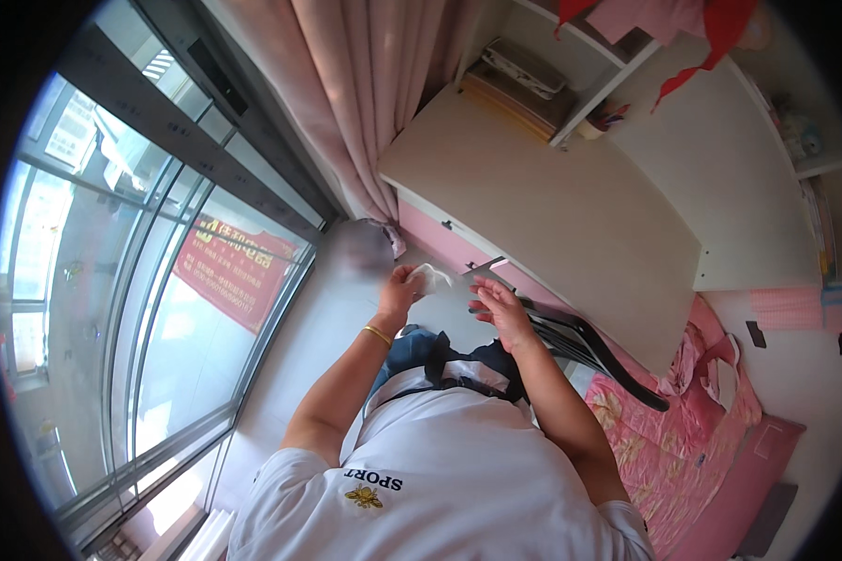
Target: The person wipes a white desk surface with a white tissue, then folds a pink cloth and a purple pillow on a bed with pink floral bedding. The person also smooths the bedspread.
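My left hand [398,298], with a gold-coloured bangle on its wrist, pinches a small, crumpled white item [431,280] between thumb and fingers. A thin white loop or strip stands out from it; whether it is cloth, paper or a mask cannot be told. To the right, my right hand [499,308] is held apart from the item, fingers spread and with nothing seen in them. It hovers in front of the black frame of a chair [568,329]. Both hands are raised in front of my body, above the pale floor [316,329].
A desk [533,182] with pink drawers stands ahead, a pink curtain [330,91] beside it. Books and a case [519,80] sit on its far end. Sliding glass doors [182,280] line the left. A bed with a pink floral quilt [645,449] lies at right.
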A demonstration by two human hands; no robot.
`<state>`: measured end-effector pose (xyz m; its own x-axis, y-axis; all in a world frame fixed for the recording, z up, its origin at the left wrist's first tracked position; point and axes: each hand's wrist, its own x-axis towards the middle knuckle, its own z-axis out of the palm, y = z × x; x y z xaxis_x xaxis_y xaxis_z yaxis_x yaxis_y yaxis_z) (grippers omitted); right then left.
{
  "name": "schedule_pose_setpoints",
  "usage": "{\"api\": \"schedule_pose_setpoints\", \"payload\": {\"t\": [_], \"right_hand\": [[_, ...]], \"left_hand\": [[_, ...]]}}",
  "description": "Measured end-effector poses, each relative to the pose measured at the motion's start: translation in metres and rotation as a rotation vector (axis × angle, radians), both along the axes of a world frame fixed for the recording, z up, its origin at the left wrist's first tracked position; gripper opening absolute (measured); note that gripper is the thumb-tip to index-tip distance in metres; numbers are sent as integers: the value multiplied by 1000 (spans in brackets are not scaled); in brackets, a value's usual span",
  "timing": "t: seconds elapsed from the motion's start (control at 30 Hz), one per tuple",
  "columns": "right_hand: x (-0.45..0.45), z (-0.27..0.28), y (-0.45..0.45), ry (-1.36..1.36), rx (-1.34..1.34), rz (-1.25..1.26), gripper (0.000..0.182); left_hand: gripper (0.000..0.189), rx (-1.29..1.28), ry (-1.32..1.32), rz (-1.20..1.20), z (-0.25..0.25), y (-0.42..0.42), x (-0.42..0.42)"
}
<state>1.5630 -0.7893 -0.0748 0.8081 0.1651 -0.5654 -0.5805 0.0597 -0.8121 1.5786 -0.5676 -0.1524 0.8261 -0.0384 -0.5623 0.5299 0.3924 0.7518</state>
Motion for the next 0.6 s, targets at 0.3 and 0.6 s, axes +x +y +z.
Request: {"api": "schedule_pose_setpoints", "payload": {"t": [0.3,0.6], "right_hand": [[-18,-27,-9,73,-3,34,34],[-15,0,19,-58,286,-264,59]], "left_hand": [[52,103,-131,143,-59,76,42],[67,122,-588,-247,87,-61,32]]}}
